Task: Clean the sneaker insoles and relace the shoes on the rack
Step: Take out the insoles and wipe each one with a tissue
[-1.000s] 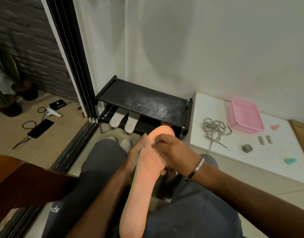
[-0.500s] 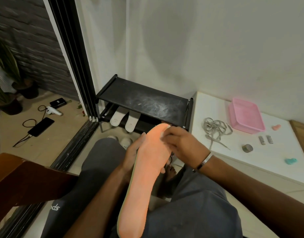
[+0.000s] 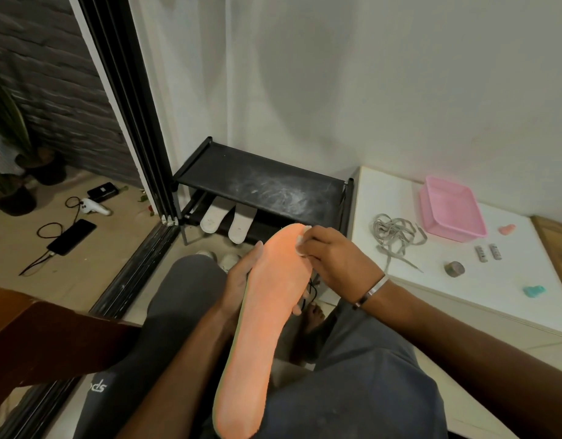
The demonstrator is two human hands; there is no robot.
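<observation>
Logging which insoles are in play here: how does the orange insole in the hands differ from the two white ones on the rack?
The orange insole is gripped from below by the left hand, while the white insoles lie untouched on the black rack's lower shelf. The right hand pinches a small white wipe against the orange one's toe end; nothing touches the white pair. The orange one shows whole; the top shelf partly hides the white ones. All have the same insole shape.
</observation>
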